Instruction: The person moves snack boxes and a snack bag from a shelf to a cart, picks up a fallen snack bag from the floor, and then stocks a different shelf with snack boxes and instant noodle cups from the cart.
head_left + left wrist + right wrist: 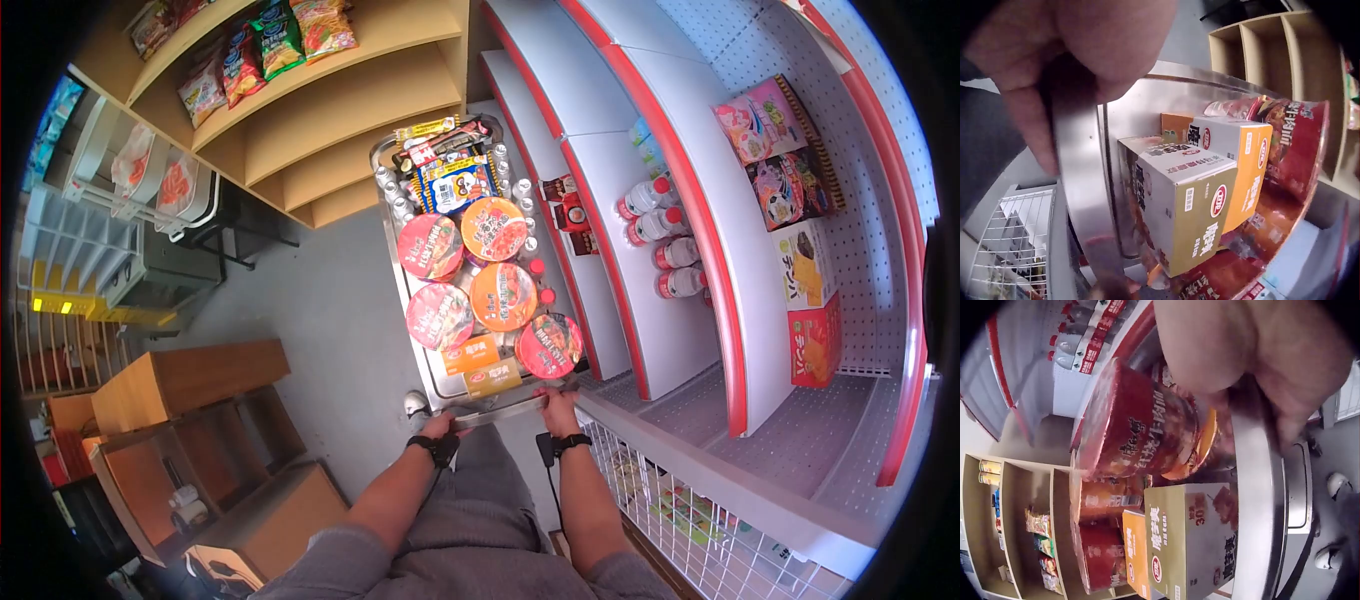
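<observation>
A metal cart (412, 345) stands in front of the person, loaded with goods. My left hand (437, 425) grips the left end of its handle (500, 410), and my right hand (560, 405) holds the right end. The left wrist view shows the left fingers (1116, 50) curled over the metal bar (1079, 181); in the right wrist view the right hand (1247, 350) wraps the same bar. Nearest the handle lie an olive box (492, 378) and an orange box (470, 353). Red and orange instant noodle tubs (503, 297), snack packs (457, 185) and bottles fill the rest.
Shelves with red edges (735, 300) run close along the cart's right side, holding bottles (655, 225) and snack packs. A wooden shelf (340, 110) stands ahead on the left. Grey floor (340, 330) lies left of the cart; a white wire basket (690, 520) is at the right.
</observation>
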`<state>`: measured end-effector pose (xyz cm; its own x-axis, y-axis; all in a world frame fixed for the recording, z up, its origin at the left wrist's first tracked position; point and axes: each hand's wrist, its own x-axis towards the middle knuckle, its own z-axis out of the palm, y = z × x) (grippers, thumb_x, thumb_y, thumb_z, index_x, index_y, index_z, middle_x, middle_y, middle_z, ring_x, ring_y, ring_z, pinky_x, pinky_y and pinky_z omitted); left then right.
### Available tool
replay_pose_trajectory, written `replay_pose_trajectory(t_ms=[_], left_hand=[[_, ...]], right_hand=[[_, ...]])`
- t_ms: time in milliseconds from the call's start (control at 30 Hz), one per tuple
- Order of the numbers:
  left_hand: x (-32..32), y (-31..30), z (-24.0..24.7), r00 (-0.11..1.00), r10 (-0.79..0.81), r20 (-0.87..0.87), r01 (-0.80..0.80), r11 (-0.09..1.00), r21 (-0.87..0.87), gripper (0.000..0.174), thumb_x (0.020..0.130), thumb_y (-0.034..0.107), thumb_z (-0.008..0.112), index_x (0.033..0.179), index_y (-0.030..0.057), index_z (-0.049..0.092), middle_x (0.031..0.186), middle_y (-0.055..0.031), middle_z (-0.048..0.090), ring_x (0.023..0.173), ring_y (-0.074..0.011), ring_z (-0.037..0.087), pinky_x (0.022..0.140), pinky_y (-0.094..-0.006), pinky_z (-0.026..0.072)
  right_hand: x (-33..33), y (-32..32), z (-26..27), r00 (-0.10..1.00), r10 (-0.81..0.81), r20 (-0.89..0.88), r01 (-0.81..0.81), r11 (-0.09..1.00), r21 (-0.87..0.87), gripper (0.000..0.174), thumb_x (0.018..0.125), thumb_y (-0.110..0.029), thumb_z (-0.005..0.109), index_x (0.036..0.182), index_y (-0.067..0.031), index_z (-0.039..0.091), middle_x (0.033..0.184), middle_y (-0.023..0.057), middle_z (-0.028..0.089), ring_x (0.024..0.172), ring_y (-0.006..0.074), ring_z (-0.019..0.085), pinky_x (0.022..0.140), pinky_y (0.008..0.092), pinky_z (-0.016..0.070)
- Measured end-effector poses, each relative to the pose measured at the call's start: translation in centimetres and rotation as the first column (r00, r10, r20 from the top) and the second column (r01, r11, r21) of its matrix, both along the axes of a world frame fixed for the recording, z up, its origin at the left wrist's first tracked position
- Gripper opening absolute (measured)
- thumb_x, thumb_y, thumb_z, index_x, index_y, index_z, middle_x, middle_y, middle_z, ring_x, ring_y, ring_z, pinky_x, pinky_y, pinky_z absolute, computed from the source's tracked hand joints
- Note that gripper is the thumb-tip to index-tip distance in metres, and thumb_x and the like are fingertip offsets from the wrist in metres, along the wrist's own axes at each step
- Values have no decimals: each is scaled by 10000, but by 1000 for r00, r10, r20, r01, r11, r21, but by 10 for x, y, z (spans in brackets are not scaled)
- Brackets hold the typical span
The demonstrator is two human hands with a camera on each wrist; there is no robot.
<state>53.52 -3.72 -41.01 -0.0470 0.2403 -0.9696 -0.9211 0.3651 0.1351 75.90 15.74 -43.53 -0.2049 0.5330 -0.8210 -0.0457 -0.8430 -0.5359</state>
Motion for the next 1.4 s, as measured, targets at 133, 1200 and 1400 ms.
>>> replay_pose_trajectory(t_ms=[133, 1200, 1400], left_hand=[[8, 10, 9, 996, 66, 56, -68, 997, 36, 337, 1038, 83, 453, 1339, -70, 449, 1309, -237, 545, 1198, -367, 591, 1011, -491, 575], [-208, 15, 99, 958, -275, -84, 286, 944, 163, 375, 1010, 247, 537, 1309, 22, 521, 1229, -194, 661, 1070, -293, 677, 906, -380, 590], [-212, 86, 105, 912, -265, -313, 358, 886, 294, 664, 969, 274, 693, 1505, 94, 344, 1497, -213, 417, 1039, -326, 666, 883, -408, 621]], right_hand=[[2, 19, 4, 1000, -4, -8, 4, 1000, -14, 144, 948, -101, 603, 1072, -110, 530, 901, 47, 651, 883, 206, 670, 684, 405, 478], [-9, -14, 57, 979, -68, 193, 45, 992, 118, 608, 989, -236, 589, 1494, -90, 284, 1320, 146, 531, 1129, 341, 616, 960, 499, 536], [-28, -46, 85, 972, -42, 233, 7, 989, 151, 599, 980, -169, 585, 1496, -61, 300, 1329, 173, 532, 1098, 313, 634, 898, 447, 565]])
